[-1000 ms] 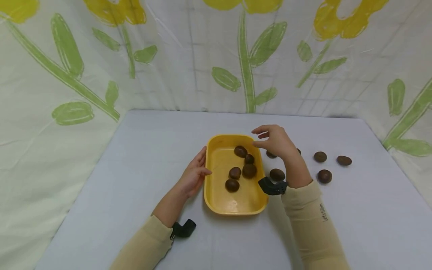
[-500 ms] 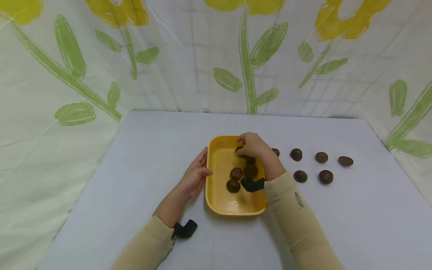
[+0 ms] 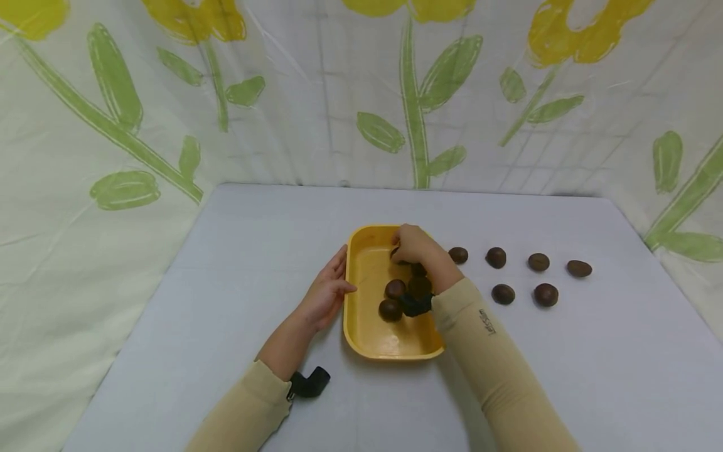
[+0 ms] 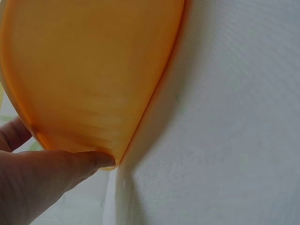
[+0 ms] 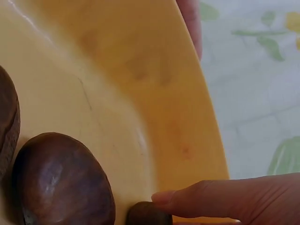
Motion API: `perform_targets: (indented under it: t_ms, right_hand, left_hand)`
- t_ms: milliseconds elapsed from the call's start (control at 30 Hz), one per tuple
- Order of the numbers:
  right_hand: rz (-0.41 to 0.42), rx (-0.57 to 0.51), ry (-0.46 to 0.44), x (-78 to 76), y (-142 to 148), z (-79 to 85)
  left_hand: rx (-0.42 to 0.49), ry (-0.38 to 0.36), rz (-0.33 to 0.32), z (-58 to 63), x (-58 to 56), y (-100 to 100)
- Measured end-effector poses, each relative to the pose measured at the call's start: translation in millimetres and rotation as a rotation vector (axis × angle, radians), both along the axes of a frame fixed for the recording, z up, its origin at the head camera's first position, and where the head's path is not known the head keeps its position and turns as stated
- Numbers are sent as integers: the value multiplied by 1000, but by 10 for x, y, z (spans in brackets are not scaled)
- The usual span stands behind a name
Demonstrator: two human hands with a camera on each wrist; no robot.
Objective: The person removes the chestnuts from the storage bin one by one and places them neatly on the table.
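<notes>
White tabletop (image 3: 243,270): bears a yellow tray (image 3: 367,339); 6 loose chestnuts (image 3: 496,258) lie right of it.
Flowered sheet (image 3: 282,125): hangs behind and at both sides.
Left hand (image 3: 324,294): grips the tray's left rim, fingers extended outside.
Right hand (image 3: 415,243): bent down inside, pinching a chestnut (image 5: 147,214).

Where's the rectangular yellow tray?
Head view: tray near centre on the white table, left hand at its left side, loose brown chestnuts to its right.
</notes>
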State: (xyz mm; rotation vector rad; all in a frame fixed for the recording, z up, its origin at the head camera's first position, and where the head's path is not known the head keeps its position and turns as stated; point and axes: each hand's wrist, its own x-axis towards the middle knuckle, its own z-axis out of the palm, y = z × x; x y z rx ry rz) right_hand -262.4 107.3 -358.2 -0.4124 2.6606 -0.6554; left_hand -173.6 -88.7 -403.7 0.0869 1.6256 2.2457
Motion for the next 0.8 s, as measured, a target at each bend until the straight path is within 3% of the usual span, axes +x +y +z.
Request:
perform_targets:
  t_ms: [233,400,800]
  right_hand:
    - [28,51,38,-10,-43,-38]
    - [85,87,-3,5,-56,-66]
    - [126,26,-63,9,-74,-61]
  left_hand:
    - [2,-9,9,-11,-7,9]
    - [4,-11,8,-8,-7,10]
    - [10,-14,-3,1,-4,-1]
